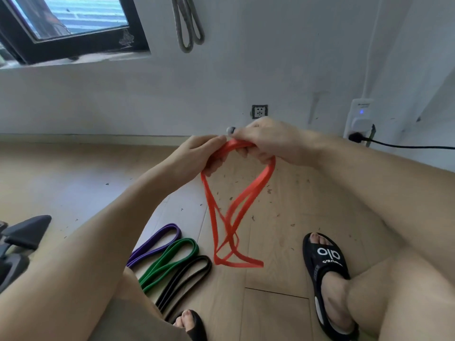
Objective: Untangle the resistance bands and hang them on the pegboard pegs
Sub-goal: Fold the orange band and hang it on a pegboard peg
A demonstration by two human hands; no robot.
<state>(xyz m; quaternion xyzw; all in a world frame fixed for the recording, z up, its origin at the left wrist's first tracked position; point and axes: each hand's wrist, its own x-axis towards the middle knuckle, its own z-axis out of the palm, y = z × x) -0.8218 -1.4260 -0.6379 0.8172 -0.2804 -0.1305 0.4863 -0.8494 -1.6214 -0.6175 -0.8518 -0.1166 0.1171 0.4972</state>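
Head view step: untangling the orange band (236,212); its hanging strands cross and twist.
Grip: left hand (197,153) and right hand (266,141) both curl round its top.
Next: likely separate the crossed loops.
Materials: flat, rubbery purple band (157,242), green band (172,259), black band (187,276) lie just left of it on wood floor (270,316).
Wall: grey band (188,25) hangs above.

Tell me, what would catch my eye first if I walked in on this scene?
The orange band at the centre: the left hand and right hand grip its top, and its twisted loops hang down to the wooden floor. At lower left a purple band, a green band and a black band lie side by side, and a grey band hangs on the wall above.
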